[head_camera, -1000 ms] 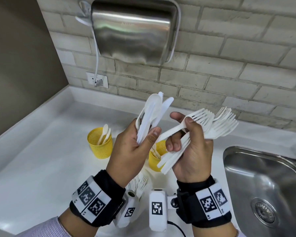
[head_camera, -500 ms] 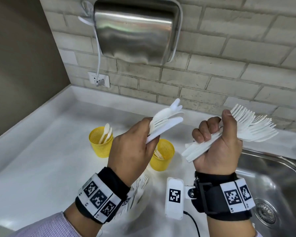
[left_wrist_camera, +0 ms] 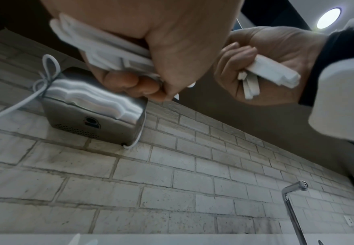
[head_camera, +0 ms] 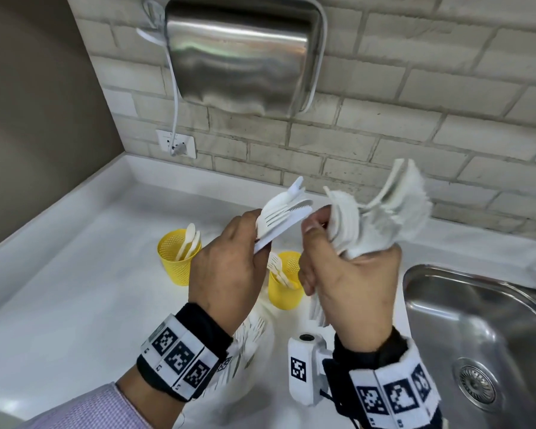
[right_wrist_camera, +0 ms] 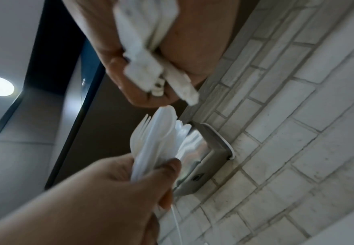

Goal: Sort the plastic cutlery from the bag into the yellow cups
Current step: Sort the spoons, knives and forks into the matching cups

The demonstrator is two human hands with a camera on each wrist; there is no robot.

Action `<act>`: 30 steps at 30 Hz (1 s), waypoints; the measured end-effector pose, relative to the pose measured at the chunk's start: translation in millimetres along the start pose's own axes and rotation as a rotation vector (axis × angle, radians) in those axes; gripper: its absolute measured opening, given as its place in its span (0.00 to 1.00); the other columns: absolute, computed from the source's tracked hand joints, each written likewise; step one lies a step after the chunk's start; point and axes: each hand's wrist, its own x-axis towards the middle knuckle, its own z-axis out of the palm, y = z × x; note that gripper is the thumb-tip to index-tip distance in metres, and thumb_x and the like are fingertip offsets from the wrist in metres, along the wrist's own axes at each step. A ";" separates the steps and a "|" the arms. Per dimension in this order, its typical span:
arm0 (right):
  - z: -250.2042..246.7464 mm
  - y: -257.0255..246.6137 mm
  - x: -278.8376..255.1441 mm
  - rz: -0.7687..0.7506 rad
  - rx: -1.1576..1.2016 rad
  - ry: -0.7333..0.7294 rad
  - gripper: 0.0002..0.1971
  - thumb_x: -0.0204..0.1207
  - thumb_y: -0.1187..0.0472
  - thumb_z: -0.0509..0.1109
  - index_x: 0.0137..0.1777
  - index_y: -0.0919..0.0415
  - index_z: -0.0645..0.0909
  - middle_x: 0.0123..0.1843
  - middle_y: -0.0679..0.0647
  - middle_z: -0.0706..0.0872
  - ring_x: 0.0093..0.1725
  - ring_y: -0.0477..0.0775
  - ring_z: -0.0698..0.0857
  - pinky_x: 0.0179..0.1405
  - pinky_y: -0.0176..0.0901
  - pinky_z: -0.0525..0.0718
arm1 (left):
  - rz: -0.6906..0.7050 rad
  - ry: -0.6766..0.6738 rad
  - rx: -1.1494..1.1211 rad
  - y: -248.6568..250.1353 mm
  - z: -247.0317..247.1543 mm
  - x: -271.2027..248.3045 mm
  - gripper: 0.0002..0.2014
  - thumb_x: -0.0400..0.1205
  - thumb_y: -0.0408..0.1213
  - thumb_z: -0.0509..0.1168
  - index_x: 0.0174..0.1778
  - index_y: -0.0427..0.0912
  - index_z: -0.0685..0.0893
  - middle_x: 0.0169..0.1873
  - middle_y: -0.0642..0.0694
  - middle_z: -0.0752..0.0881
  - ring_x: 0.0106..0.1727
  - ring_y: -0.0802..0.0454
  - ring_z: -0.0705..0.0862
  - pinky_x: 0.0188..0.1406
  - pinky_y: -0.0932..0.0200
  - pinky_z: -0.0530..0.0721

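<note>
My left hand [head_camera: 229, 261] grips a small mixed bundle of white plastic cutlery [head_camera: 280, 216], with a spoon, a fork and a knife showing, tips pointing up and right. Close beside it my right hand [head_camera: 347, 274] grips a thick bunch of forks [head_camera: 384, 218], blurred by motion, tines up. Their handles [left_wrist_camera: 272, 73] stick out below its fist. Two yellow cups stand on the counter beneath: the left cup [head_camera: 175, 264] holds spoons, the right cup [head_camera: 283, 292] holds forks. A clear bag with more cutlery [head_camera: 248, 335] lies under my left wrist, mostly hidden.
A steel sink [head_camera: 477, 320] lies to the right, with its faucet [left_wrist_camera: 293, 207]. A steel hand dryer [head_camera: 242, 54] hangs on the brick wall above, its cord running to a socket [head_camera: 175, 144]. The white counter [head_camera: 75, 289] stretches left to a side wall.
My right hand swung out to the right, then came back left beside my left hand, turning its forks more upright. The left hand's bundle tilted from upright toward the right.
</note>
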 end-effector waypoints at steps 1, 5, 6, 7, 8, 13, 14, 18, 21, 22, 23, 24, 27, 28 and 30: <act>1.1 2.2 -1.4 0.005 -0.080 0.014 0.11 0.76 0.61 0.77 0.32 0.55 0.85 0.20 0.49 0.81 0.19 0.53 0.79 0.28 0.45 0.80 | -0.013 0.008 -0.009 0.5 0.1 0.0 0.17 0.83 0.46 0.58 0.67 0.50 0.77 0.48 0.51 0.88 0.41 0.44 0.87 0.27 0.55 0.77; 5.7 3.7 -4.1 -0.018 -0.263 -0.001 0.16 0.75 0.58 0.81 0.27 0.52 0.81 0.20 0.43 0.81 0.23 0.44 0.81 0.31 0.38 0.82 | -0.039 0.040 0.005 -0.3 1.0 -0.4 0.15 0.84 0.45 0.61 0.66 0.49 0.79 0.49 0.53 0.88 0.43 0.52 0.84 0.30 0.60 0.73; 7.2 2.7 -4.2 -0.014 -0.281 -0.013 0.17 0.75 0.58 0.81 0.27 0.53 0.80 0.20 0.43 0.80 0.22 0.44 0.81 0.30 0.38 0.81 | -0.042 0.041 0.006 -0.3 1.3 -0.9 0.14 0.84 0.44 0.62 0.66 0.49 0.80 0.50 0.53 0.88 0.43 0.51 0.85 0.30 0.59 0.75; 8.6 2.6 -4.0 -0.012 -0.293 -0.017 0.17 0.75 0.58 0.81 0.27 0.54 0.80 0.19 0.44 0.80 0.22 0.44 0.80 0.29 0.38 0.81 | -0.045 0.038 0.000 0.0 1.4 -1.6 0.14 0.85 0.44 0.63 0.66 0.49 0.81 0.51 0.53 0.88 0.44 0.50 0.86 0.30 0.57 0.78; 9.4 2.0 -4.2 -0.011 -0.300 -0.014 0.18 0.75 0.58 0.81 0.26 0.55 0.79 0.19 0.45 0.79 0.22 0.44 0.79 0.28 0.37 0.80 | -0.045 0.033 -0.008 0.6 1.2 -1.9 0.15 0.85 0.45 0.62 0.66 0.48 0.82 0.51 0.52 0.89 0.44 0.49 0.87 0.30 0.55 0.82; 14.6 -5.0 -7.2 0.024 -0.269 -0.014 0.20 0.74 0.59 0.81 0.24 0.53 0.76 0.19 0.43 0.79 0.21 0.41 0.77 0.27 0.33 0.75 | -0.025 0.014 -0.001 3.5 -1.4 -1.8 0.19 0.83 0.47 0.57 0.67 0.49 0.83 0.47 0.50 0.89 0.40 0.44 0.89 0.26 0.53 0.83; 15.8 -6.1 -7.3 0.027 -0.270 -0.013 0.20 0.74 0.60 0.81 0.24 0.52 0.76 0.19 0.41 0.78 0.21 0.40 0.77 0.27 0.32 0.75 | -0.024 0.012 0.001 4.2 -1.4 -2.3 0.19 0.83 0.47 0.57 0.67 0.49 0.82 0.47 0.50 0.88 0.39 0.43 0.89 0.26 0.53 0.83; 17.7 -8.5 -8.9 0.000 -0.263 0.010 0.18 0.74 0.61 0.80 0.26 0.53 0.77 0.21 0.42 0.79 0.23 0.39 0.76 0.29 0.32 0.76 | -0.045 0.003 -0.045 6.3 -0.5 -4.2 0.18 0.83 0.48 0.57 0.67 0.51 0.81 0.49 0.50 0.89 0.43 0.44 0.89 0.30 0.50 0.86; 18.1 -15.3 -10.9 -0.041 -0.202 0.044 0.16 0.73 0.62 0.79 0.27 0.54 0.77 0.21 0.42 0.79 0.23 0.38 0.77 0.28 0.31 0.76 | -0.058 0.018 -0.139 4.0 -0.3 -4.8 0.17 0.84 0.46 0.59 0.67 0.50 0.83 0.52 0.53 0.89 0.50 0.49 0.88 0.38 0.48 0.87; 18.8 -17.1 -11.2 -0.065 -0.192 0.056 0.15 0.73 0.63 0.79 0.29 0.55 0.79 0.22 0.44 0.80 0.23 0.37 0.78 0.28 0.30 0.77 | -0.063 0.029 -0.161 3.6 -0.2 -5.1 0.17 0.84 0.46 0.60 0.67 0.50 0.83 0.53 0.54 0.89 0.51 0.51 0.88 0.40 0.49 0.87; 19.0 -17.8 -11.3 -0.090 -0.188 0.067 0.13 0.74 0.64 0.80 0.30 0.57 0.81 0.23 0.45 0.82 0.24 0.36 0.79 0.28 0.30 0.78 | -0.070 0.036 -0.175 3.6 0.1 -5.3 0.17 0.85 0.45 0.61 0.68 0.50 0.83 0.54 0.54 0.89 0.52 0.52 0.88 0.42 0.50 0.86; 19.3 -16.9 -10.9 -0.103 -0.187 0.073 0.13 0.74 0.65 0.80 0.31 0.58 0.82 0.23 0.45 0.82 0.25 0.36 0.80 0.29 0.30 0.78 | -0.075 0.042 -0.183 3.9 0.1 -5.6 0.17 0.84 0.46 0.61 0.68 0.50 0.83 0.54 0.54 0.90 0.52 0.53 0.87 0.42 0.51 0.86; 19.9 -12.9 -9.1 -0.070 -0.218 -0.007 0.06 0.74 0.63 0.80 0.38 0.58 0.87 0.29 0.43 0.88 0.31 0.39 0.88 0.33 0.31 0.82 | -0.073 0.054 -0.179 5.7 -1.8 -6.9 0.19 0.82 0.47 0.59 0.66 0.48 0.84 0.52 0.53 0.90 0.49 0.54 0.86 0.38 0.55 0.85; 20.3 -12.3 -9.1 -0.072 -0.245 -0.042 0.05 0.74 0.64 0.80 0.39 0.57 0.88 0.31 0.43 0.89 0.33 0.40 0.89 0.35 0.30 0.82 | -0.073 0.053 -0.178 5.6 -2.2 -7.1 0.19 0.82 0.47 0.59 0.66 0.47 0.84 0.51 0.52 0.90 0.49 0.54 0.85 0.37 0.55 0.85; 21.4 -12.5 -9.0 -0.094 -0.289 -0.050 0.08 0.74 0.66 0.78 0.37 0.54 0.85 0.30 0.41 0.87 0.32 0.40 0.87 0.34 0.26 0.79 | -0.080 0.048 -0.197 3.9 -1.7 -6.7 0.18 0.82 0.46 0.59 0.66 0.48 0.84 0.51 0.53 0.90 0.49 0.55 0.85 0.39 0.57 0.83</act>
